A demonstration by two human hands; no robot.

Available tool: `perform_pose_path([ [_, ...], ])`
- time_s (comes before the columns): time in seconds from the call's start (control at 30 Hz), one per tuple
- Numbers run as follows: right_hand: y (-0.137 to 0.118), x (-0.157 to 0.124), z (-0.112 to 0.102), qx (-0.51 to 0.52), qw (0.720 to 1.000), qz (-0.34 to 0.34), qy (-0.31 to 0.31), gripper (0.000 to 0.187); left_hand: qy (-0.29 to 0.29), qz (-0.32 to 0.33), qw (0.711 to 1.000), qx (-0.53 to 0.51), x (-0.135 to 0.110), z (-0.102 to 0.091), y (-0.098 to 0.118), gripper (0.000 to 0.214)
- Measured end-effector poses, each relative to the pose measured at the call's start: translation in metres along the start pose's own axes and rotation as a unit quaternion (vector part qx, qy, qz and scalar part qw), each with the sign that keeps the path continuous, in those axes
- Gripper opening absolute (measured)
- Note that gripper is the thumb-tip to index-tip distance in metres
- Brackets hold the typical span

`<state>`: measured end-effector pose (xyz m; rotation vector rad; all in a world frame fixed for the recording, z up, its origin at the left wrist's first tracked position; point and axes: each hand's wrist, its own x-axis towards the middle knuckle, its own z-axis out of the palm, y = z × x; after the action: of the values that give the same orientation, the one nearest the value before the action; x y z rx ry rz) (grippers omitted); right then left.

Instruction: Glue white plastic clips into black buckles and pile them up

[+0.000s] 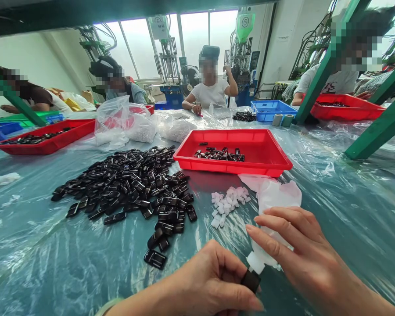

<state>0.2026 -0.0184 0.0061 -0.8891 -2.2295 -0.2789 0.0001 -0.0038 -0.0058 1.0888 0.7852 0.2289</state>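
Observation:
My left hand [217, 281] is closed around a small black plastic part [251, 280], pinched between thumb and fingers at the bottom centre. A white block-like piece [256, 262] meets the black part's upper end; whether it is joined to it I cannot tell. My right hand [306, 245] has its fingers stretched out over a crumpled white wrapping [278, 193], close to the white piece. Small white plastic pieces [228, 202] lie loose just beyond my hands. To the left spreads a large heap of black plastic parts [128, 184], one lying apart near my left wrist.
A red tray [233, 168] holding some black parts stands beyond the white pieces. Another red tray [46, 147] is at left, near clear plastic bags [125, 123]. Green posts [329, 66] rise at right. Several people sit around the plastic-covered table [342, 210].

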Motion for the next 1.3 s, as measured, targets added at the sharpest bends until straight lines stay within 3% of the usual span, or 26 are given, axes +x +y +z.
perform_pose_path([
  [0.43,0.0066,-0.0023,0.0067,0.037,0.999,0.028,0.007,0.028,-0.001,-0.011,1.0,-0.017,0.0006,-0.0027,-0.0003,0.032],
  [0.77,0.0071,-0.0008,0.0001,0.003,1.0,-0.006,-0.011,0.029,-0.001,-0.014,1.0,-0.028,0.0007,-0.0029,-0.0016,0.028],
  [1.3,0.0047,0.0003,0.0047,-0.002,1.0,0.019,-0.001,0.032,0.008,-0.014,1.0,-0.014,0.0003,-0.0012,-0.0037,0.03],
])
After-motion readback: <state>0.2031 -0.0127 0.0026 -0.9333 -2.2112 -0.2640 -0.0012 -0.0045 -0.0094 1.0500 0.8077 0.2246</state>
